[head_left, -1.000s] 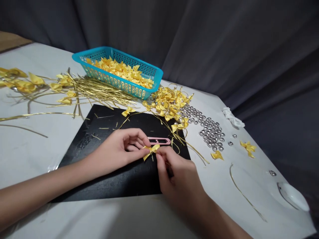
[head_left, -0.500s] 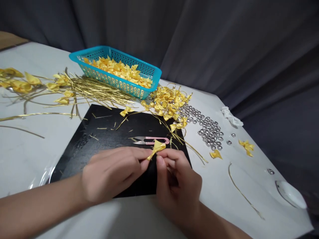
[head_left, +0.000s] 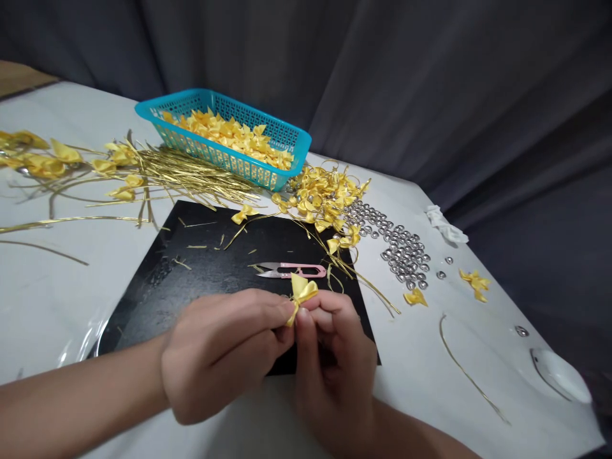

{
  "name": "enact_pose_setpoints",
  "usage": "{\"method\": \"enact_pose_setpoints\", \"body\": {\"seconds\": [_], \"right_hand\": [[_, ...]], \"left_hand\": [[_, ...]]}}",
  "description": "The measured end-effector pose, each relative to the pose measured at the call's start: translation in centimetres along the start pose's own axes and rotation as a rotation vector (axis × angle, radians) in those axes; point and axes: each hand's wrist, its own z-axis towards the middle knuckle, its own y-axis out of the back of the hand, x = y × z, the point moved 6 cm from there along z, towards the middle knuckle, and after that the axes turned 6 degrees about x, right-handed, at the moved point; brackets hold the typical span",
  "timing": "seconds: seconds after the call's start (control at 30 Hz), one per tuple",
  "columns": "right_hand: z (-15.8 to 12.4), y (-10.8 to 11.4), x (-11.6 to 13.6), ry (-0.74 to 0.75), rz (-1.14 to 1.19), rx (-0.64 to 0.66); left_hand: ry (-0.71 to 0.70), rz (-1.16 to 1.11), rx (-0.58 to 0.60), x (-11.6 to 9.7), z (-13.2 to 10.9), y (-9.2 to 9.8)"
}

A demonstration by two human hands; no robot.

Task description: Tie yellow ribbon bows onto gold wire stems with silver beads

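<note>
A small yellow ribbon bow (head_left: 302,292) is pinched between both hands, just above the near part of a black board (head_left: 157,287). My left hand (head_left: 229,347) has its thumb and fingers closed at the bow's left side. On the other side, my right hand (head_left: 335,347) grips it between thumb and forefinger. Whether a wire or cord runs through the bow is hidden by the fingers. Right behind the bow lies a pair of pink thread snips (head_left: 291,270), blades pointing left.
A blue basket (head_left: 224,148) full of yellow bows stands behind the board. Gold cords (head_left: 191,173) lie beside it. Finished-looking bows (head_left: 329,194) and silver beads (head_left: 404,252) spread to the right. A white computer mouse (head_left: 559,375) sits near the right edge.
The bow and both hands have come slightly nearer to me. The bow has turned more upright, and my left fingers have closed in toward the right ones.
</note>
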Motion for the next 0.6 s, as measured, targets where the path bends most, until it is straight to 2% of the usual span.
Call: {"method": "enact_pose_setpoints", "body": {"seconds": [0.23, 0.4, 0.53, 0.6], "right_hand": [[0.4, -0.3, -0.5, -0.042, 0.056, 0.082], [0.7, 0.3, -0.6, -0.042, -0.080, 0.108], [0.9, 0.5, 0.1, 0.010, -0.063, 0.072], [1.2, 0.4, 0.1, -0.008, -0.051, 0.095]], "left_hand": [[-0.049, 0.099, 0.026, 0.0, -0.5, 0.4], [-0.081, 0.154, 0.017, -0.3, -0.3, 1.0], [-0.095, 0.150, 0.147, -0.5, 0.3, 0.2], [-0.105, 0.146, 0.146, -0.5, 0.3, 0.1]]}}
